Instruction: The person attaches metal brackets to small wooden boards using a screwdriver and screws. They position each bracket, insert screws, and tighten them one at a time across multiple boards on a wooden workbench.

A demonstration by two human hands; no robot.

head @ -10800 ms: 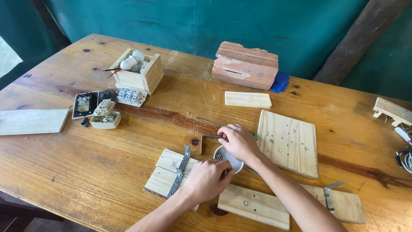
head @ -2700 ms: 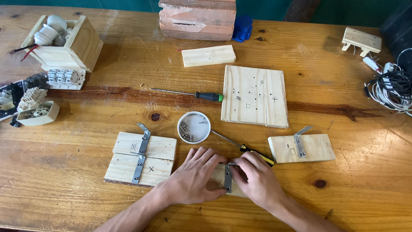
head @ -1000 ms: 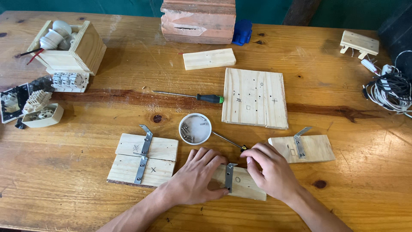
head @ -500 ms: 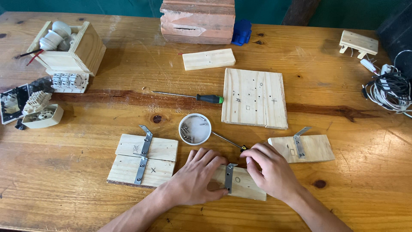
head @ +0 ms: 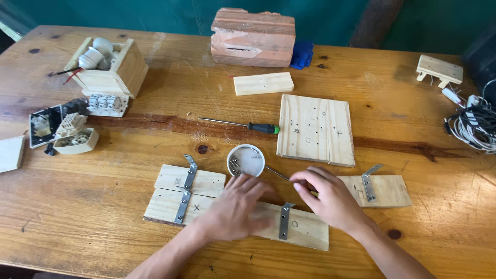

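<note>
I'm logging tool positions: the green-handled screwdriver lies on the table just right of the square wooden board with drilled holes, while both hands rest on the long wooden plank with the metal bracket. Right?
Not quite. The head view shows the green-handled screwdriver just left of the square wooden board, not right. The left hand and right hand do rest on the long wooden plank.

A worn wooden table fills the frame. On it lie a brick at top centre, a wooden box upper left, a screwdriver and square board mid-frame, a small round dish, bracketed planks below, and cables at right.
</note>
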